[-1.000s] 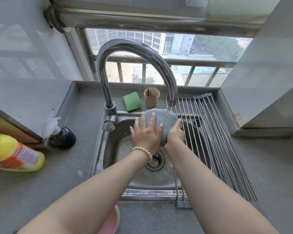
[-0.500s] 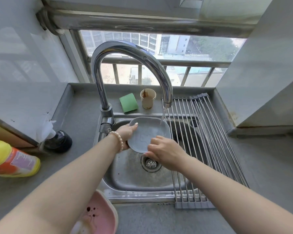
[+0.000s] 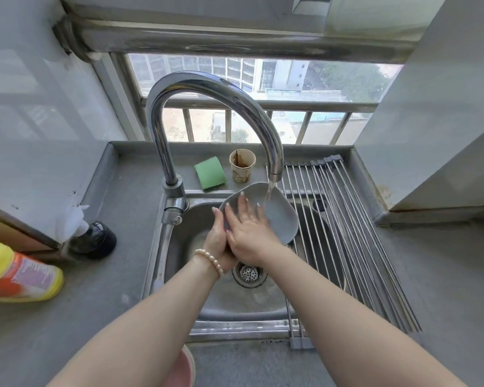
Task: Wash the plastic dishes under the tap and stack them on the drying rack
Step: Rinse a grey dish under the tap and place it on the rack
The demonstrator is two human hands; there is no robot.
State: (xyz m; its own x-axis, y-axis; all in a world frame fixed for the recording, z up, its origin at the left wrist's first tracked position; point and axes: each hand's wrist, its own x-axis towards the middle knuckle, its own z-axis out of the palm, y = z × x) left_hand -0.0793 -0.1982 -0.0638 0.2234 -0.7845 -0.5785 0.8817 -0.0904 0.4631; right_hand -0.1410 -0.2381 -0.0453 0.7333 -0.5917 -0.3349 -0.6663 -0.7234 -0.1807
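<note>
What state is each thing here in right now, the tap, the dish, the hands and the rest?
Tap: running.
Grey dish: tilted under the stream, held over the sink.
Left hand: grips the dish's edge.
Right hand: fingers flat on the dish.
Drying rack: unrolled, bare.
Paper cup: upright, stained inside.
Yellow bottle: lying down.

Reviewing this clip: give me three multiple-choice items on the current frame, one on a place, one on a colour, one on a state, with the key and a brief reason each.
1. Where does the paper cup stand?
A. In the sink basin
B. On the ledge behind the sink, right of the green sponge
C. On the drying rack

2. What colour is the dish being washed?
A. Grey
B. Pink
C. Yellow

3. What is the tap doing?
A. Off
B. Dripping onto the rack
C. Running onto the dish

Key: 1 B, the cup sits beside the sponge on the ledge. 2 A, the dish is grey. 3 C, the stream lands on the dish.
</note>
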